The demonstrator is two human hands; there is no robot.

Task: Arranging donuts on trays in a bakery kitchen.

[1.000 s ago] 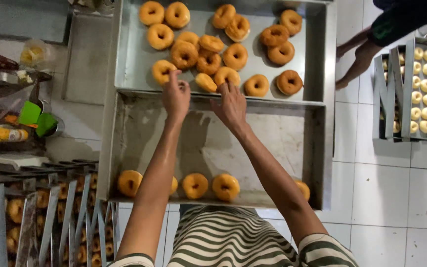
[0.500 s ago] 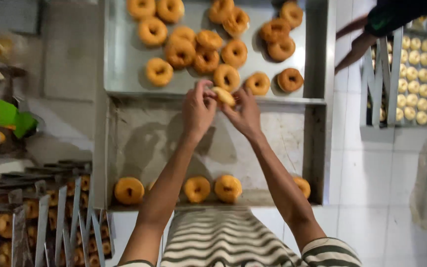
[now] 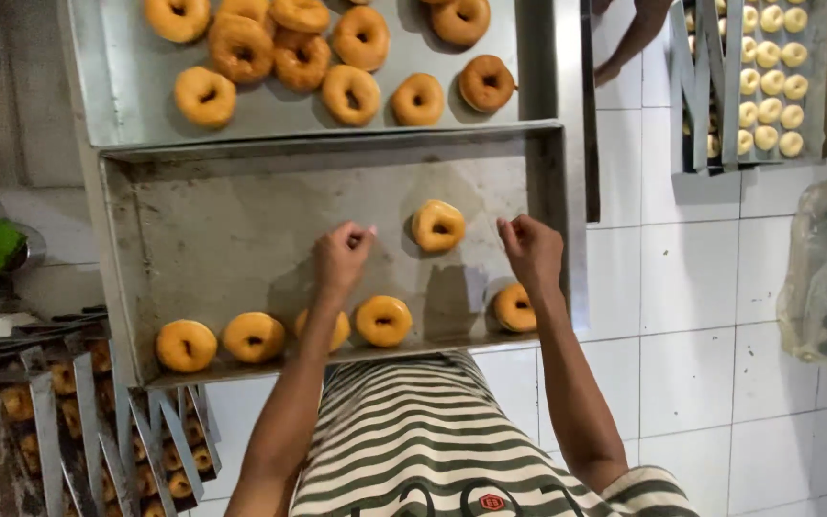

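Donut [image 3: 437,226] sitting loose on tray [image 3: 232,230], right between left hand [image 3: 340,258] and right hand [image 3: 530,251], both empty (fingers loosely curled), neither touching it

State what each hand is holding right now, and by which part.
Nothing is held. The left hand and right hand hang empty over the near tray, either side of a lone doughnut, fingers clear of it.

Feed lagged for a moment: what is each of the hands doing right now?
Left hand: loosely curled, holding nothing, over the near tray.
Right hand: loosely curled, empty, just right of the lone doughnut.
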